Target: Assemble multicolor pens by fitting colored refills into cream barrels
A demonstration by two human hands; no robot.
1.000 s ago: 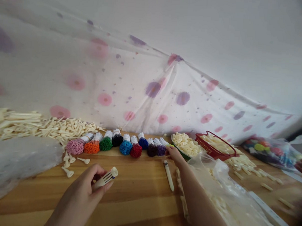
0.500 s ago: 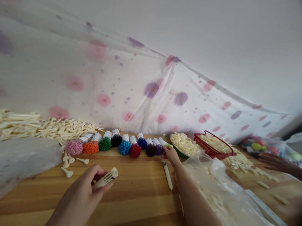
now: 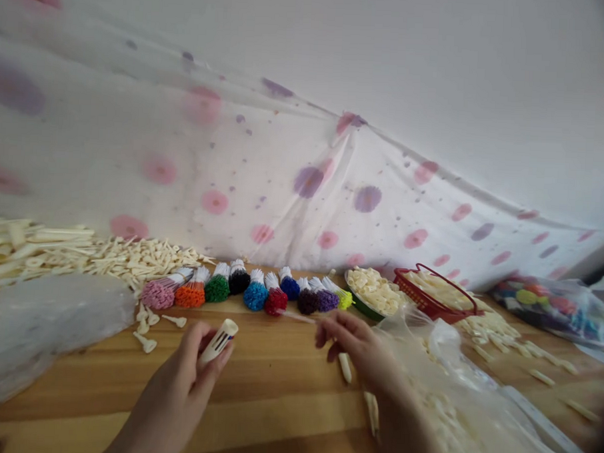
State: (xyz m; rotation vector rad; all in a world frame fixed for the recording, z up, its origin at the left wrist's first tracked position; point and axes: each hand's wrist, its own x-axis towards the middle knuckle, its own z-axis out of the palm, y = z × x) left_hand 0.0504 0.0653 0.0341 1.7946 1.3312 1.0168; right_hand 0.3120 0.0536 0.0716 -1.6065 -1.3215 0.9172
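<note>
My left hand (image 3: 196,365) is closed around a cream slotted pen barrel (image 3: 219,341), its open end tilted up to the right. Coloured slivers show in the barrel's slots. Over the table, my right hand (image 3: 350,339) pinches a thin whitish pen refill (image 3: 299,316), blurred, which points left toward the red-tipped bundle (image 3: 275,301). Its tip colour cannot be made out. Just behind that hand are the purple bundle (image 3: 327,300) and the yellow bundle (image 3: 345,299). Partly covered by the hand, another cream barrel (image 3: 344,368) lies on the wood.
More refill bundles, such as the pink one (image 3: 157,293), line the back. Cream parts (image 3: 145,260) are heaped at left beside a plastic bag (image 3: 61,336). At right stand a green-rimmed bowl (image 3: 366,309), a red basket (image 3: 429,302) and a clear bag of parts (image 3: 455,393).
My right hand has come back from the bundles toward me, now with a refill in its fingers. The left hand has turned the barrel more upright. Another person's hand at right has left view.
</note>
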